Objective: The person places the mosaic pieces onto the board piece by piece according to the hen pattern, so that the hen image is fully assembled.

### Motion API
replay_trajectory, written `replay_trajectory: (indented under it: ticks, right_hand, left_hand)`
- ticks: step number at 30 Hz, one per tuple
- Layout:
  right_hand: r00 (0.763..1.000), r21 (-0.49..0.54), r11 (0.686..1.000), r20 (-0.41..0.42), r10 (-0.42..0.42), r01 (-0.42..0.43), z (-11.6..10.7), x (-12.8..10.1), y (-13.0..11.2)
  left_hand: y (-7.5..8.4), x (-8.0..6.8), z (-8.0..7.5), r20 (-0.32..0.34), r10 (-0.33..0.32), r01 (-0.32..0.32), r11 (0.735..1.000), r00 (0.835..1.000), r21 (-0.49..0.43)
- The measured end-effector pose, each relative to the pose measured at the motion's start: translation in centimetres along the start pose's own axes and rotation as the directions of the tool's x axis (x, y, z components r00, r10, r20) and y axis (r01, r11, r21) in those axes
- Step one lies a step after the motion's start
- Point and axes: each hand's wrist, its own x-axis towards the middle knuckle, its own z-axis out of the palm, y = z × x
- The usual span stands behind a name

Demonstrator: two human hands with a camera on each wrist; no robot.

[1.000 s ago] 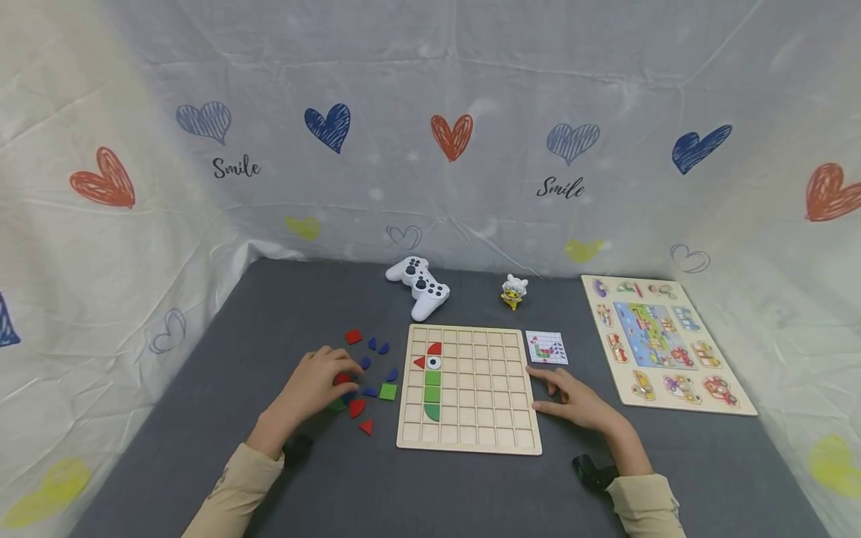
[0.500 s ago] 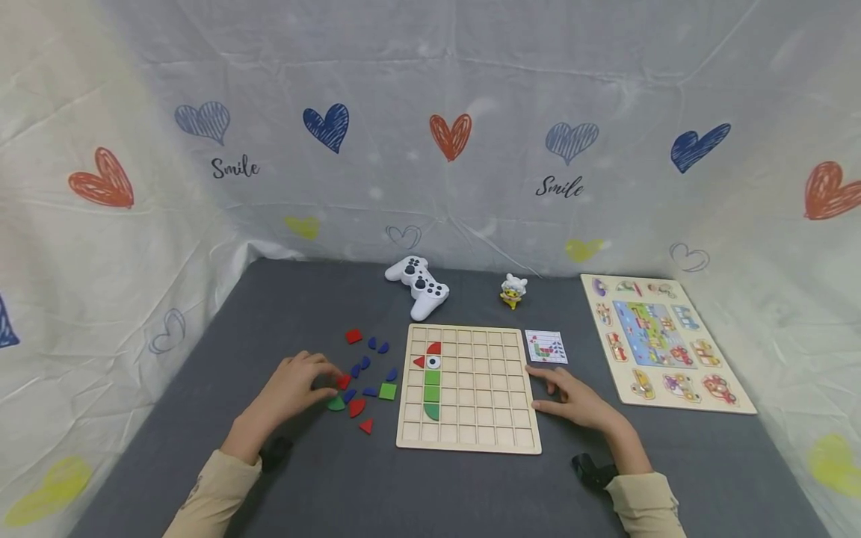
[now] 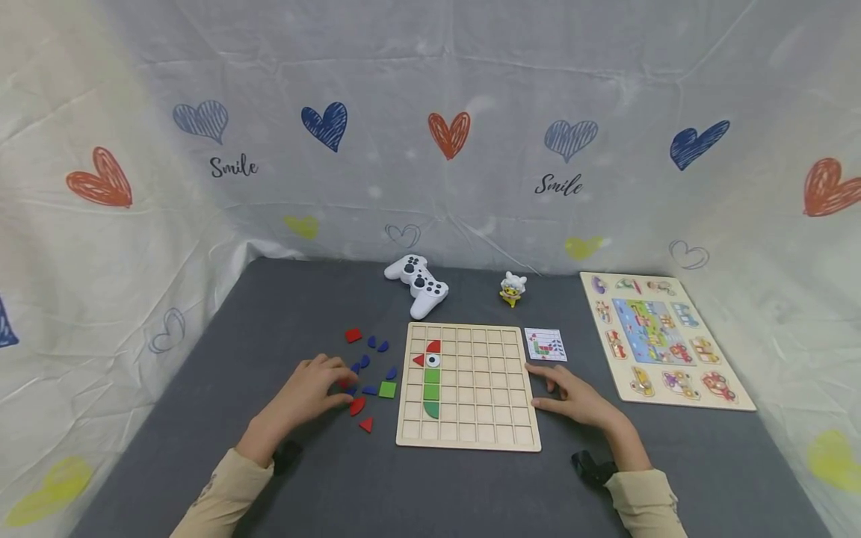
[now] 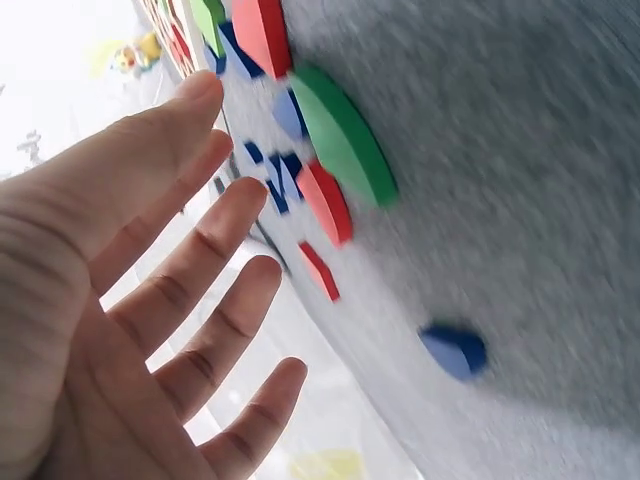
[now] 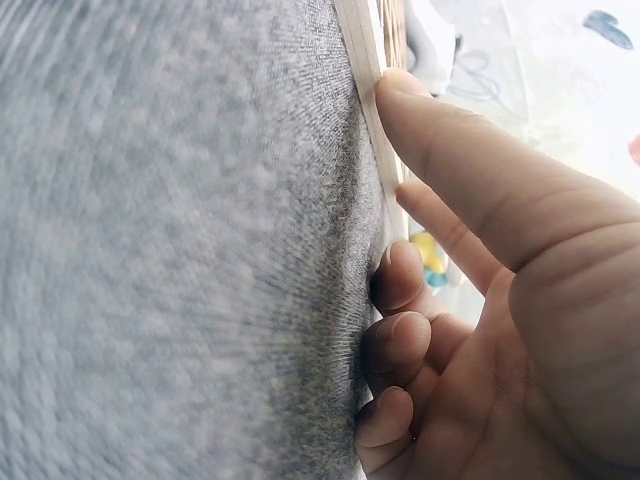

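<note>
Since half a second ago, your left hand (image 3: 306, 392) has shifted slightly toward the board (image 3: 484, 388), now hiding the loose green piece (image 4: 345, 140) from the head view. Its fingers are spread and slack, grasping nothing, close among the loose pieces; you cannot tell whether a fingertip touches one. Left of the board lie a red square (image 3: 353, 335), a green square (image 3: 387, 389), a red quarter (image 3: 357, 406), a red triangle (image 3: 366, 424) and several blue pieces.

Your right hand (image 3: 572, 400) stays put, thumb and forefinger extended against the board's right edge, the other fingers loosely bent, gripping nothing. A column of red and green pieces with an eye tile (image 3: 433, 360) sits in the board's left part. A card (image 3: 545, 344) lies just beside the board; the controller (image 3: 418, 287) lies behind it.
</note>
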Motion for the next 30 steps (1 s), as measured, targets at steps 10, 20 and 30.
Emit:
replay_trajectory:
  ticks: [10, 20, 30]
  right_hand:
    - [1.0, 0.001, 1.0, 0.001, 0.0, 0.0, 0.0, 0.0, -0.2]
    - [1.0, -0.001, 1.0, 0.008, 0.021, -0.021, -0.1, 0.1, -0.3]
    - [1.0, 0.003, 1.0, 0.01, 0.015, -0.015, 0.1, 0.0, -0.3]
  left_hand:
    - [1.7, 1.6, 1.3, 0.042, 0.031, -0.032, 0.999, 0.999, 0.041]
    - [2.8, 2.8, 2.2, 0.067, 0.056, -0.059, 0.997, 0.996, 0.047]
    - [3.3, 3.2, 2.6, 0.046, 0.086, -0.09, 0.992, 0.995, 0.085]
